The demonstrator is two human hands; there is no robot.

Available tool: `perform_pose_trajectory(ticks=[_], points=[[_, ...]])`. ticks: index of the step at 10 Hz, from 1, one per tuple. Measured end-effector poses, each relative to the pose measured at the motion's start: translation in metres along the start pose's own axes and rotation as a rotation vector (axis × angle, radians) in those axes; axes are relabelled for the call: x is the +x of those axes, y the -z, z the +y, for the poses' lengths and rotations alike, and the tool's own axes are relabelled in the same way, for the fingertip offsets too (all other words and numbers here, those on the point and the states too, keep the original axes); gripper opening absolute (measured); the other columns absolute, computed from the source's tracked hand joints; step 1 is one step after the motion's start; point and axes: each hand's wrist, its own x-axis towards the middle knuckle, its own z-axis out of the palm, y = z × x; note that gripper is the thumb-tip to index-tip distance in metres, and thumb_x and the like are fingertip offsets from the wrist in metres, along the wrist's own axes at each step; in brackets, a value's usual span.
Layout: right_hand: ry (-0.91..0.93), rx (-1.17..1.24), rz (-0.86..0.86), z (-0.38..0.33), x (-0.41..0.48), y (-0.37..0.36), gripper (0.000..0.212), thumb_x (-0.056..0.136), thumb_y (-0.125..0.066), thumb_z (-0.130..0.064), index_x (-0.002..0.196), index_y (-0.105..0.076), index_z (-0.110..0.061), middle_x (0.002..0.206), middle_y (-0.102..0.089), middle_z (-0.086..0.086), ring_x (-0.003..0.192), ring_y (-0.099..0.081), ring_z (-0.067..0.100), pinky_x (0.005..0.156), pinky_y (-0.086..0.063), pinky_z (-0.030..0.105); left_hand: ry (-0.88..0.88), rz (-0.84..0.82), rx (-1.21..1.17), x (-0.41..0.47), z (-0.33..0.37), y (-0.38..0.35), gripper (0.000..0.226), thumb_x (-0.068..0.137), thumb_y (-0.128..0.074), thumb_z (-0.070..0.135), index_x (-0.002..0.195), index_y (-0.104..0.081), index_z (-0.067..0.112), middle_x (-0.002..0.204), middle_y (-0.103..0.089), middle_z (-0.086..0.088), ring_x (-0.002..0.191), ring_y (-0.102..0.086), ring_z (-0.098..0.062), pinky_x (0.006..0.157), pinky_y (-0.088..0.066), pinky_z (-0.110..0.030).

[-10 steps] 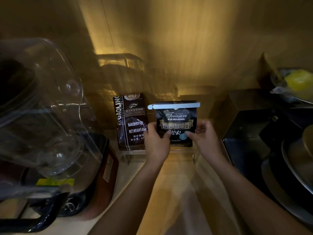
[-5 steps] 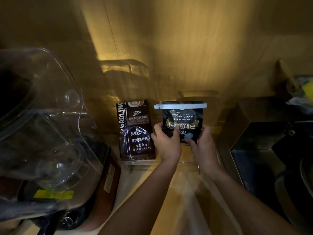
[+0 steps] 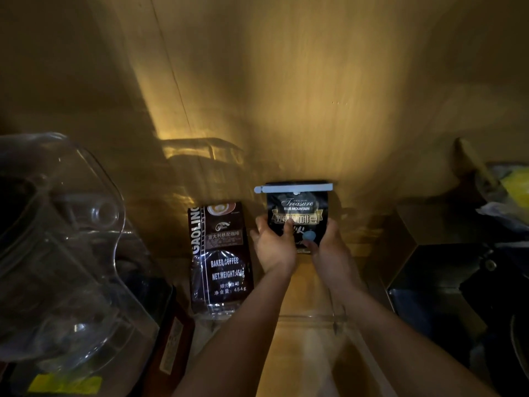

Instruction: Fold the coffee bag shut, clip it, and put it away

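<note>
A black coffee bag [image 3: 299,209] with gold lettering stands upright against the wooden back wall. Its top is folded over and held by a pale blue clip [image 3: 294,189] running across the full width. My left hand [image 3: 274,246] grips the bag's lower left side, thumb on its front. My right hand [image 3: 329,247] holds the lower right side, thumb near a blue dot on the bag. The bag's bottom edge is hidden behind my hands.
A second dark coffee bag [image 3: 221,259] marked BAKED COFFEE stands just left, in a clear acrylic tray [image 3: 309,318]. A large clear blender jug [image 3: 57,247] fills the left. A dark sink area [image 3: 458,282] lies at right, with a yellow item [image 3: 515,184] beyond.
Both hands have pushed the clipped bag farther back toward the wall, beside the other bag. The view has tilted, so the bag sits lower in the frame.
</note>
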Motion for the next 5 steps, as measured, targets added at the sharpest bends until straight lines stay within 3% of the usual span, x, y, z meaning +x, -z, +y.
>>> perform_pose_trajectory(ticks=[2,3,4,5], points=[[-0.054,-0.116,0.001,-0.001,-0.002,-0.006,0.04,0.084,-0.057,-0.029,0.11,-0.031,-0.013,0.114,-0.057,0.016,0.093,-0.061,0.036,0.063,-0.042,0.032,0.025,-0.004,0.0,-0.001,0.005,0.001,0.055,0.083,-0.06,0.034,0.126,-0.033,0.014,0.129,-0.043,-0.02,0.112,-0.05,-0.038,0.09,-0.048,-0.045],[-0.092,-0.202,-0.026,-0.004,-0.006,0.002,0.041,0.084,-0.057,-0.033,0.109,-0.036,-0.009,0.112,-0.056,0.015,0.096,-0.06,0.034,0.068,-0.047,0.036,0.028,0.037,-0.033,-0.007,0.008,0.006,0.064,0.081,-0.064,0.024,0.129,-0.026,0.007,0.134,-0.039,-0.023,0.115,-0.048,-0.04,0.093,-0.045,-0.046],[-0.085,-0.246,-0.002,-0.011,-0.004,0.022,0.029,0.086,-0.053,-0.029,0.105,-0.044,-0.01,0.112,-0.055,0.012,0.098,-0.057,0.03,0.072,-0.047,0.037,-0.059,0.113,-0.05,-0.015,0.018,0.015,0.06,0.08,-0.064,0.018,0.128,-0.029,0.007,0.132,-0.042,-0.018,0.115,-0.048,-0.036,0.088,-0.044,-0.04],[0.052,-0.199,0.026,-0.028,0.005,0.047,0.018,0.087,-0.05,-0.026,0.096,-0.048,-0.011,0.104,-0.056,0.01,0.091,-0.054,0.028,0.071,-0.045,0.037,-0.3,0.169,-0.039,-0.023,0.04,0.03,0.054,0.08,-0.063,0.023,0.125,-0.035,0.012,0.127,-0.048,-0.01,0.115,-0.048,-0.028,0.084,-0.038,-0.031]])
